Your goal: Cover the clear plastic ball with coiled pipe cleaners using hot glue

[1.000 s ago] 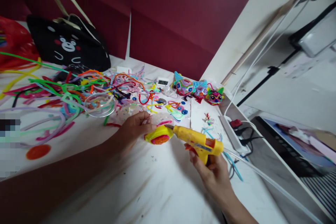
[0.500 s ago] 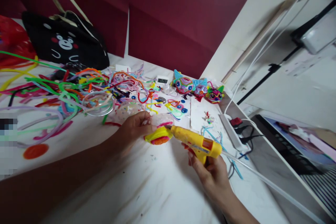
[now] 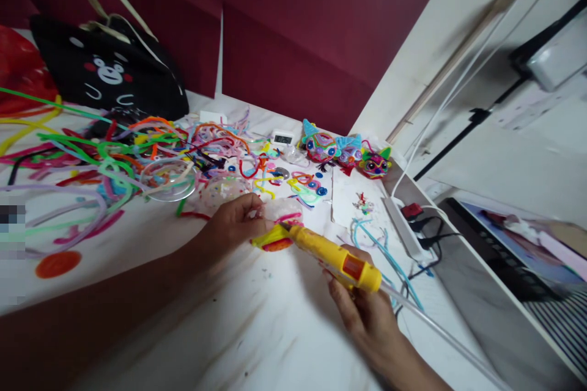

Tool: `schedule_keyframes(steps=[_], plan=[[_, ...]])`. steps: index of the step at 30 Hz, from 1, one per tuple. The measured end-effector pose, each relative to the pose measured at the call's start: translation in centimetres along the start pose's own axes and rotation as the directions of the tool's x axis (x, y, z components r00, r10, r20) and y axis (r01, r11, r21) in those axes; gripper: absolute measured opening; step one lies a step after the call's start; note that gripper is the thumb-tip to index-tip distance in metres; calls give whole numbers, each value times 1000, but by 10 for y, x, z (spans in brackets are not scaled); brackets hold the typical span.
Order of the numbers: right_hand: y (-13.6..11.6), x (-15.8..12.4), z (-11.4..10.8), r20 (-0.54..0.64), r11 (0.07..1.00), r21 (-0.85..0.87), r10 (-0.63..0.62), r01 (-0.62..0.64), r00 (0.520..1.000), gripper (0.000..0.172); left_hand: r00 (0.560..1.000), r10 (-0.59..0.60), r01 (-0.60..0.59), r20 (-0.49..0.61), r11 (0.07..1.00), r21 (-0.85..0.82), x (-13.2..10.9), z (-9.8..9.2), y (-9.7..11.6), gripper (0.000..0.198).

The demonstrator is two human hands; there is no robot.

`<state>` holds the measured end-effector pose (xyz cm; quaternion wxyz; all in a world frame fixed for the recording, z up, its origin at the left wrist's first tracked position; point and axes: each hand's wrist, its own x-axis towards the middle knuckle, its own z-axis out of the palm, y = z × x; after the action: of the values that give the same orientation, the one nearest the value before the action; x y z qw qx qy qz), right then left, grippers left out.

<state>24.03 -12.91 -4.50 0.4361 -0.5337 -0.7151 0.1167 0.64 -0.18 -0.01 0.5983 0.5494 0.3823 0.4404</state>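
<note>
Our left hand (image 3: 241,220) pinches the ornament (image 3: 268,237), in front of the clock (image 3: 282,138); our right hand (image 3: 373,321) grips the glue gun (image 3: 328,249), its nozzle (image 3: 287,227) at the ornament. Stems (image 3: 114,165) lie left of the clock.

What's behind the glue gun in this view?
The yellow piece, held by the left hand, appears to extend behind the front of the glue gun; white tabletop shows around it. Whatever the gun covers can't be seen.

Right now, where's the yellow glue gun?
In the head view, the yellow glue gun is just right of centre, in the right hand, its tip at the yellow and orange piece in the left hand.
</note>
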Motion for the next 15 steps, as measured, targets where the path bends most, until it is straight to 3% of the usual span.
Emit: schedule_keyframes(steps=[4, 15], plan=[[-13, 5, 0, -22, 984, -143, -108, 104, 994, 38, 1000, 4, -4, 5, 1000, 11, 0, -1, 0, 24], [-6, 5, 2, -39, 981, -143, -137, 130, 990, 42, 999, -31, 29, -27, 999, -43, -1, 1, 1, 29]])
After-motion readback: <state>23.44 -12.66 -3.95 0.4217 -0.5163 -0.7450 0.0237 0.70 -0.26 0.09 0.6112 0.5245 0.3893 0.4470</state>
